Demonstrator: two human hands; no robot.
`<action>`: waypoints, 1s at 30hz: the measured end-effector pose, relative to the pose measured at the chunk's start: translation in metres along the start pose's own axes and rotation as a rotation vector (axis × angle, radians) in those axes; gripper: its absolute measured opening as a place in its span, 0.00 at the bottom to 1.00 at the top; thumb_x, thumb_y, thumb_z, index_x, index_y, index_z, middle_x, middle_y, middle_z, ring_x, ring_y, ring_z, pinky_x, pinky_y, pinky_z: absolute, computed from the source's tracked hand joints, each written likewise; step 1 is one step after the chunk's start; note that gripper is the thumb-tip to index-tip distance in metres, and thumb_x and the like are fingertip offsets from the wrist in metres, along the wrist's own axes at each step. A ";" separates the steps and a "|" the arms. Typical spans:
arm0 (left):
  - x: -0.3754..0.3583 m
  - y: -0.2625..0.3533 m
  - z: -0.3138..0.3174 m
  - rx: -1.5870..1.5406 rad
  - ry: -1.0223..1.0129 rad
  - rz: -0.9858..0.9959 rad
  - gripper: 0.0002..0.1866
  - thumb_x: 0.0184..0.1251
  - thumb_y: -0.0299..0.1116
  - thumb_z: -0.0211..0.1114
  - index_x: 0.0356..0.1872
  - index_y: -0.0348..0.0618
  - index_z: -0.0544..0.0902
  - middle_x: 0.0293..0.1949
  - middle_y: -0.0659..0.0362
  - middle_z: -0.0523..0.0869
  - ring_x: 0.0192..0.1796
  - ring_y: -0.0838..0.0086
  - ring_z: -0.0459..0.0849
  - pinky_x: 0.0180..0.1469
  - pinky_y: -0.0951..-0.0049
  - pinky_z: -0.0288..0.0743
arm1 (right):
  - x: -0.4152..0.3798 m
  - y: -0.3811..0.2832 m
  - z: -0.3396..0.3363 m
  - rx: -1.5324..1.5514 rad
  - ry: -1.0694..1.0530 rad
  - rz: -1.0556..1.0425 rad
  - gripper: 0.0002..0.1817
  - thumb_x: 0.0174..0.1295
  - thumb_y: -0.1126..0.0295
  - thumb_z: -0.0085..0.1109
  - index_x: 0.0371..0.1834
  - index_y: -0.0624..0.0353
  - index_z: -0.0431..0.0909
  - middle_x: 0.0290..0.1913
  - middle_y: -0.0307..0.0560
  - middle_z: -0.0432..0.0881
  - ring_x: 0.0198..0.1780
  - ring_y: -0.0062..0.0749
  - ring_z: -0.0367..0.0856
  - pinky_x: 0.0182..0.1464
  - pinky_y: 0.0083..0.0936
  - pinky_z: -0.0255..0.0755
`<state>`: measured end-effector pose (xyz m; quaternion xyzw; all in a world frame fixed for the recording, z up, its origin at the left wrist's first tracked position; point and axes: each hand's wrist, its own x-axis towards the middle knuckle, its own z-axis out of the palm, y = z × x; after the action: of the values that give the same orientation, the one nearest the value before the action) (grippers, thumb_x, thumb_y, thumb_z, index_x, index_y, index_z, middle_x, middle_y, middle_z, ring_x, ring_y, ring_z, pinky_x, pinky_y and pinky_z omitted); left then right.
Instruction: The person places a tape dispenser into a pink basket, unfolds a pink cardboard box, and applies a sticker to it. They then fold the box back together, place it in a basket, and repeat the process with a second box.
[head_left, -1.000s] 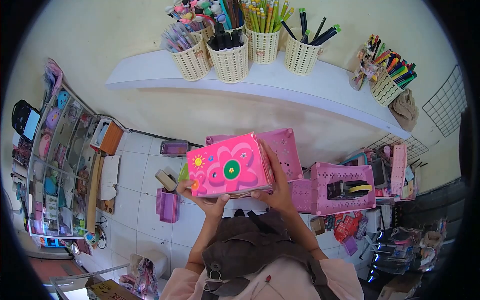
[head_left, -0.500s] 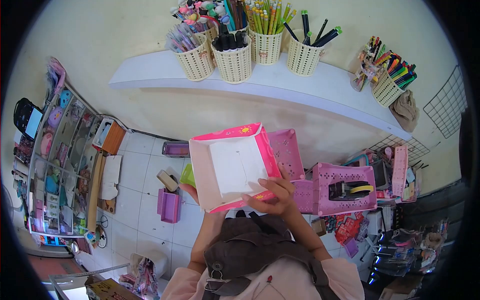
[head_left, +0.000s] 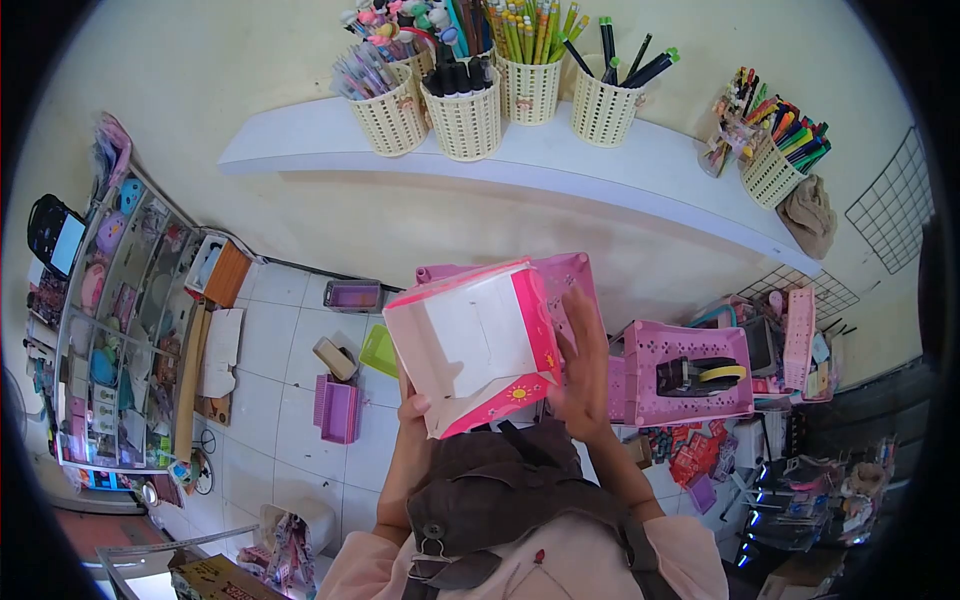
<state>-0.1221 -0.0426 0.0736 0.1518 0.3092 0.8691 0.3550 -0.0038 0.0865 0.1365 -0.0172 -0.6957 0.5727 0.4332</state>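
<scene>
An open-topped cardboard box (head_left: 475, 340), white inside with pink sun-patterned outer sides, is held up in front of my body, tilted with its inside facing me. My left hand (head_left: 413, 408) grips its lower left corner, thumb over the edge and the other fingers hidden behind. Beside the box's right pink side is my right hand (head_left: 583, 360), its fingers stretched upward and slightly blurred. Behind the box stands a pink perforated plastic basket (head_left: 572, 272), partly covered by it.
Another pink basket (head_left: 690, 340) on the right holds a black tape dispenser (head_left: 700, 377). Above runs a white wall shelf (head_left: 560, 165) with cream pen baskets (head_left: 462, 120). A green tray (head_left: 379, 350) and a purple basket (head_left: 338, 410) lie on the tiled floor. At left is a display cabinet (head_left: 120, 350).
The box has turned and tipped, showing more of its pink right side. My right hand has left the front edge and opened beside it. My left thumb now shows at the lower left corner.
</scene>
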 end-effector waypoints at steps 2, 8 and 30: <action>-0.002 -0.002 0.003 0.083 -0.029 0.015 0.54 0.28 0.41 0.63 0.62 0.42 0.43 0.56 0.50 0.59 0.56 0.61 0.64 0.54 0.62 0.63 | 0.002 -0.002 -0.001 0.088 0.116 0.106 0.29 0.55 0.72 0.46 0.60 0.68 0.50 0.63 0.56 0.49 0.64 0.46 0.47 0.61 0.36 0.46; -0.002 -0.010 -0.006 0.251 -0.134 -0.147 0.59 0.25 0.41 0.64 0.63 0.44 0.36 0.59 0.50 0.54 0.59 0.62 0.60 0.54 0.64 0.63 | -0.001 0.009 -0.003 -0.320 0.046 0.129 0.22 0.58 0.78 0.39 0.57 0.67 0.56 0.56 0.58 0.63 0.61 0.40 0.57 0.59 0.27 0.50; 0.026 0.025 0.022 0.837 0.137 0.645 0.42 0.39 0.46 0.65 0.56 0.38 0.56 0.53 0.52 0.64 0.57 0.66 0.62 0.55 0.67 0.58 | 0.003 0.023 -0.027 -0.690 0.153 -0.259 0.24 0.34 0.89 0.50 0.41 0.64 0.71 0.41 0.51 0.76 0.38 0.37 0.76 0.39 0.25 0.70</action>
<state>-0.1425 -0.0283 0.1077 0.3109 0.5895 0.7444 -0.0423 0.0007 0.1170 0.1184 -0.1167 -0.8097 0.2422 0.5217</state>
